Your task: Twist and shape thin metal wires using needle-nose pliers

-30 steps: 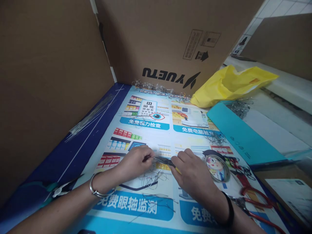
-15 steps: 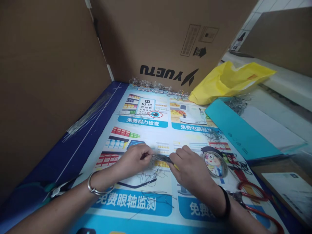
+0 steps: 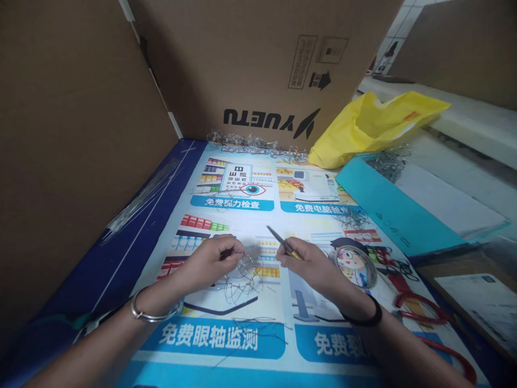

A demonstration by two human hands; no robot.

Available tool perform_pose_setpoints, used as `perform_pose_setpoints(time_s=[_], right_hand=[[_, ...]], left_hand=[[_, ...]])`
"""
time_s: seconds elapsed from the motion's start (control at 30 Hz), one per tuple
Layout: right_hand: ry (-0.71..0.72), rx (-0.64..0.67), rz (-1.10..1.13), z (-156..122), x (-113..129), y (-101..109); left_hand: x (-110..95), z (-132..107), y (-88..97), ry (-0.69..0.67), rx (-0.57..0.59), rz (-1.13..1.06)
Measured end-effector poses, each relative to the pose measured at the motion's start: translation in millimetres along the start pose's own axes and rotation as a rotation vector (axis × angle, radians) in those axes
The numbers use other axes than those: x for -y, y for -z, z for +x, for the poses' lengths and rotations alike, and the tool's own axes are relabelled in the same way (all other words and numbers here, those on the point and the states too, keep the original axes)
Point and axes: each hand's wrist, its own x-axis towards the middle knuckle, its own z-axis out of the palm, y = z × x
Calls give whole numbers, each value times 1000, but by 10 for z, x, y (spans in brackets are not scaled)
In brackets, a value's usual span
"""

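1. Your right hand has just drawn the slim dark-metal pliers with yellow handle away from your left hand; at mid-frame, the tool now seems disengaged.
2. Left of centre, your left thumb and forefinger pinch what looks like thin silvery wire; your right fingers wrap the handle.
3. Tangled wire offcuts clutter the space below; a tall brown cardboard panel blocks the top.

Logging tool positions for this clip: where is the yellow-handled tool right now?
In the head view, just right of centre, the tool is in the right hand, above the poster, with the left hand to its left.
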Motion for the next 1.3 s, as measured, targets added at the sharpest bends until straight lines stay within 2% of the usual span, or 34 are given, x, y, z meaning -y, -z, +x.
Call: perform_pose_setpoints(time_s=[0.17,0.33,0.47,0.7,1.3], right_hand=[[-78,48,438,3,-10,-97],[-86,190,655,2,90,-222],[-136,298,706,-6,145,-293],[-181,371,859,-27,82,-334],[-190,253,771,-57,42,-320]], left_hand=[[-111,-35,-1,-75,10,-15],[-180,-74,-10,-165,26,-36],[-213,-92,-12,-177,38,-46],[-214,-94,-17,-175,47,-29],[-87,-65,-17,-186,-1,49]])
